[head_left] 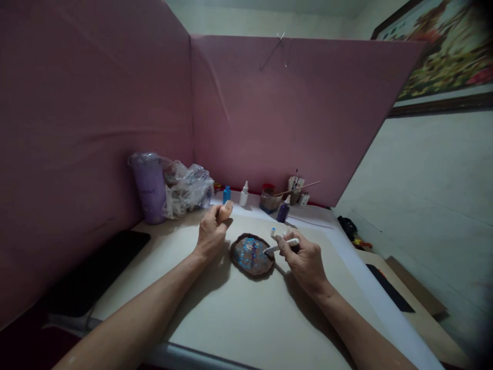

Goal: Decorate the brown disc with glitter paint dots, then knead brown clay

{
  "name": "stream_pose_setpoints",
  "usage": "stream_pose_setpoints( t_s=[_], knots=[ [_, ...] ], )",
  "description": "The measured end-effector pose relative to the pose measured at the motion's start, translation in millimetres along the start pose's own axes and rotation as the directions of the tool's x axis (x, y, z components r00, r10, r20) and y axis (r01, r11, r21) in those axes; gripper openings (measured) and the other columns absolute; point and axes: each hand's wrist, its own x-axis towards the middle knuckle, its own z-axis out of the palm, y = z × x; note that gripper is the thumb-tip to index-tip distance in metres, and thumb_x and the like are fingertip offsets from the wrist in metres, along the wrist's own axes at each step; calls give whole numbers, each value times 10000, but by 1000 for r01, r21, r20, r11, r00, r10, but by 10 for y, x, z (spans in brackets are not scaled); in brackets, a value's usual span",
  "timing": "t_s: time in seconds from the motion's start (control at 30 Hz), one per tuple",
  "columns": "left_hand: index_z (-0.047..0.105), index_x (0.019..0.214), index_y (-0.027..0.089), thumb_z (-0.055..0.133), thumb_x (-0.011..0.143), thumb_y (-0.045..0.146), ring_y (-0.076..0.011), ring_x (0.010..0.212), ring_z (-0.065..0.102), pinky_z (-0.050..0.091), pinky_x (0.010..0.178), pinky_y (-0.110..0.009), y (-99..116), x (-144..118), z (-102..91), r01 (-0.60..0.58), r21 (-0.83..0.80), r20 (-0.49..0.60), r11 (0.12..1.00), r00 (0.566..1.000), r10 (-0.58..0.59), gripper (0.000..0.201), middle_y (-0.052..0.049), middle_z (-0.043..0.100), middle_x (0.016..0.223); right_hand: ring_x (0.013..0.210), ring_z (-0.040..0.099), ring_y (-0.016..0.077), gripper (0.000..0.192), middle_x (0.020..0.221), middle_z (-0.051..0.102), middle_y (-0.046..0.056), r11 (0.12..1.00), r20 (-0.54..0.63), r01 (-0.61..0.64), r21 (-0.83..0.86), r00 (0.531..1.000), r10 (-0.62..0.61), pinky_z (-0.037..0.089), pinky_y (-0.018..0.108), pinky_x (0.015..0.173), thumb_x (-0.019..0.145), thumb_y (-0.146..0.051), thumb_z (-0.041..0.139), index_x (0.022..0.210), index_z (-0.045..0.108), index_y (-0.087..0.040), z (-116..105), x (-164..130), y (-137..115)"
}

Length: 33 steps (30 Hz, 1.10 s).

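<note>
The tabletop carries a purple cup and a crumpled bag along its far edge, with small bottles beside them. Near the middle lies a dark disc dotted blue. The left hand, loosely curled and holding nothing, rests just left of it. The right hand pinches a white pen, tip at the disc's right edge; a braced wrist and light, upright touches would probably keep dots clean.

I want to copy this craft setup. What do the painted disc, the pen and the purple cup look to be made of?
Painted disc: probably wood or clay, matte brown rim under blue dots; unclear which. Pen in the right hand: smooth white plastic, apparently. Purple cup: likely translucent plastic with a slight sheen.
</note>
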Motion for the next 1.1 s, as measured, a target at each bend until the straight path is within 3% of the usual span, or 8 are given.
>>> stream_pose_setpoints(
  t_s=[1.1],
  knots=[
    [583,923,189,581,723,235,-151,751,538,397,694,-251,-52,43,21,33,1,-43,999,999,-33,205,4,616,824,452,481,107,277,513,548,-39,999,-34,23,-43,999,-24,373,223,516,878,-416,563,711,545,-196,-2,12,-3]
  ],
)
